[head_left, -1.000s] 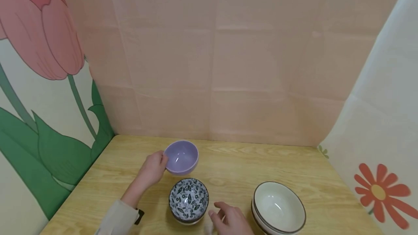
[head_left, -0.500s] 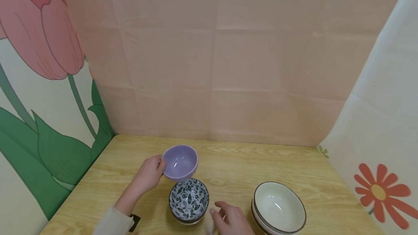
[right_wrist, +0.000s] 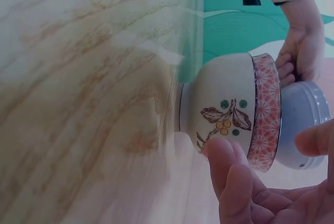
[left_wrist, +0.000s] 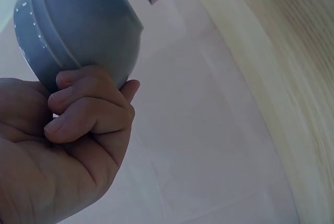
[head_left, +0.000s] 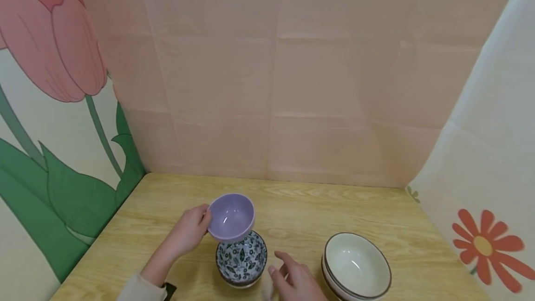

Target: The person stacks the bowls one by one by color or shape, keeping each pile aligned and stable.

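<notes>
My left hand (head_left: 190, 230) grips a purple bowl (head_left: 231, 217) by its left side, thumb at the rim. The bowl is tilted toward me, and its lower edge overlaps the far rim of a patterned bowl (head_left: 241, 259) in the head view. From outside, in the left wrist view, the purple bowl (left_wrist: 83, 25) shows a ridged band above the curled fingers. My right hand (head_left: 296, 278) holds nothing, its fingers loosely bent just right of the patterned bowl. In the right wrist view that bowl (right_wrist: 224, 109) stands upright, with a red floral band and a leafy sprig outside.
Cream bowls with dark rims (head_left: 357, 266) stand stacked to the right of my right hand. The wood-grain table (head_left: 334, 208) ends at a pink backdrop (head_left: 267, 82). Printed cloths flank it, with a tulip (head_left: 54, 41) on the left and a red flower (head_left: 484, 246) on the right.
My left hand has brought the purple bowl nearer to me, so it now overlaps the patterned bowl's far rim. The right hand and the cream bowls have stayed in place.
</notes>
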### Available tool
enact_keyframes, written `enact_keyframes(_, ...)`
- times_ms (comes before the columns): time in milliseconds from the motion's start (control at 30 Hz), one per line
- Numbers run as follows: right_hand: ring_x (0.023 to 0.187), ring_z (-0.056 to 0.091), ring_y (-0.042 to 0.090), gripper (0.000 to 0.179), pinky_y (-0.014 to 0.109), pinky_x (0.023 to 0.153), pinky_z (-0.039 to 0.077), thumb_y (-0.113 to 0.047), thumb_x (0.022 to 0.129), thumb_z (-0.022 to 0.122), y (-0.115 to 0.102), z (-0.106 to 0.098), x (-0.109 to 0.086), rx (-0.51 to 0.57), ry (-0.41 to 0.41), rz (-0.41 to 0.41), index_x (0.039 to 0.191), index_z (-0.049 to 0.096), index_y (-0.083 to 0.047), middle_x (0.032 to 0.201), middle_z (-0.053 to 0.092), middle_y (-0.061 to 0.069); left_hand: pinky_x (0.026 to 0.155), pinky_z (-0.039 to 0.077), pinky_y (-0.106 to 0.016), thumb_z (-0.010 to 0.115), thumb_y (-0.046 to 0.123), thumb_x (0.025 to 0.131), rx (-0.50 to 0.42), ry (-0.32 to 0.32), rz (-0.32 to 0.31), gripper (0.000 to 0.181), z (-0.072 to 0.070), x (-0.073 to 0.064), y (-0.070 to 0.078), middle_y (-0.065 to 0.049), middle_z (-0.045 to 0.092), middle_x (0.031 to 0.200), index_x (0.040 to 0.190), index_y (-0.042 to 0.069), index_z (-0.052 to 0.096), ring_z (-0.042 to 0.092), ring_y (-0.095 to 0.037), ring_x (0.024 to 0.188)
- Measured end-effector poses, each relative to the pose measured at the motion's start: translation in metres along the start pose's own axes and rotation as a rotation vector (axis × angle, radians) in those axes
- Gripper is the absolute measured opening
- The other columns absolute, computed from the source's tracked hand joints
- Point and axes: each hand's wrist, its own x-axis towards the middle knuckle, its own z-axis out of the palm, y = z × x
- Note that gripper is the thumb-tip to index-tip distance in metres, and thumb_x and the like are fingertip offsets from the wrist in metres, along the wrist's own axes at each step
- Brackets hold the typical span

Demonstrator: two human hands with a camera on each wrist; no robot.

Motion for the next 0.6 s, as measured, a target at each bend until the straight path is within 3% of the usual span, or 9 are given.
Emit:
enact_keyframes(367, 0.065, 0.057, 0.005, 0.05, 0.024, 0.057, 0.047, -0.036, 0.102, 0.055, -0.0021, -0.001, -0.005, 0.025, 0.074, -0.103, 0.133, 0.056, 0.004, 0.082, 0.065, -0.005, 0.046, 0.039, -0.025, 0.042, 0.013, 0.105, -0.009, -0.042, -0.004, 0.023, 0.0047, -0.0077, -0.0015, -0.006, 0.056, 0.069, 0.103, 0.003, 0.063, 0.047, -0.015, 0.057)
enact_keyframes(600, 0.068, 0.058, 0.007, 0.051, 0.023, 0.06, 0.047, -0.036, 0.103, 0.053, -0.0044, -0.0041, -0.0031, 0.068, 0.065, -0.089, 0.137, 0.053, 0.002, 0.083, 0.067, -0.007, 0.045, 0.039, -0.024, 0.042, 0.013, 0.105, -0.002, -0.06, 0.029, 0.023, 0.0099, -0.0108, -0.0012, -0.005, 0.055, 0.068, 0.098, 0.004, 0.063, 0.046, -0.013, 0.056)
